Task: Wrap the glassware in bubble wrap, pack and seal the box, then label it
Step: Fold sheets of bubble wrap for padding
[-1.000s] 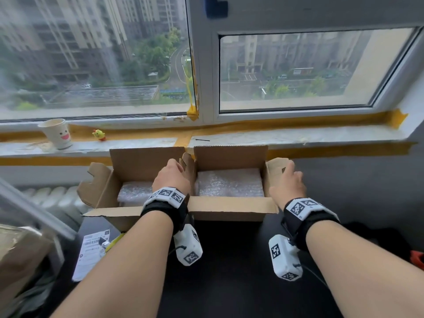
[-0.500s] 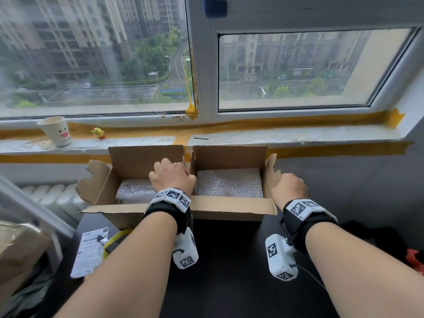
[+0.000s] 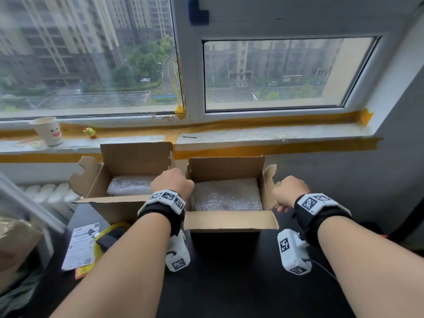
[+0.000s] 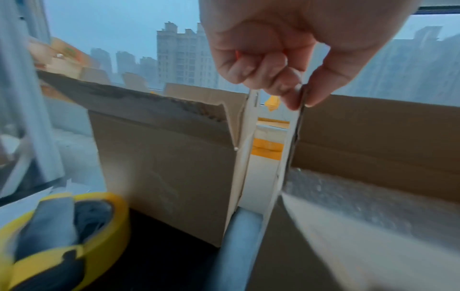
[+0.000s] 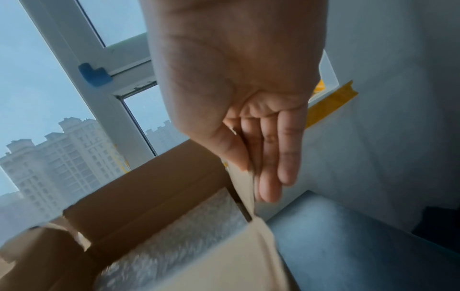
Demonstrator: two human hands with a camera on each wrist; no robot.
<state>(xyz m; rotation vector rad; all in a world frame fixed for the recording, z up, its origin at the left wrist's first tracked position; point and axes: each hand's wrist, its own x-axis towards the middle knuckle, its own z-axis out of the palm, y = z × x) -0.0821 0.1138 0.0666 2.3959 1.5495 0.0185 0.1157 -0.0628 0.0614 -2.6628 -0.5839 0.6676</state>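
Two open cardboard boxes stand side by side on the black table. The right box [image 3: 229, 222] holds a bubble wrap bundle [image 3: 226, 196], and the left box [image 3: 128, 161] holds another bundle [image 3: 130, 185]. My left hand [image 3: 172, 182] pinches the top edge of the right box's left side flap [image 4: 296, 128] between thumb and curled fingers [image 4: 302, 98]. My right hand [image 3: 289, 191] holds that box's right side flap [image 5: 245, 189], thumb inside and fingers outside [image 5: 251, 177]. No bare glassware is in view.
A yellow tape roll [image 3: 110, 228] and a printed shipping label [image 3: 80, 246] lie on the table left of my left arm. A paper cup [image 3: 49, 130] and a small yellow toy [image 3: 90, 132] stand on the windowsill behind the boxes. A grey wall is at the right.
My right hand went from resting on the right flap to gripping it. Both hands have drawn back, and the right box now sits nearer to me than the left box.
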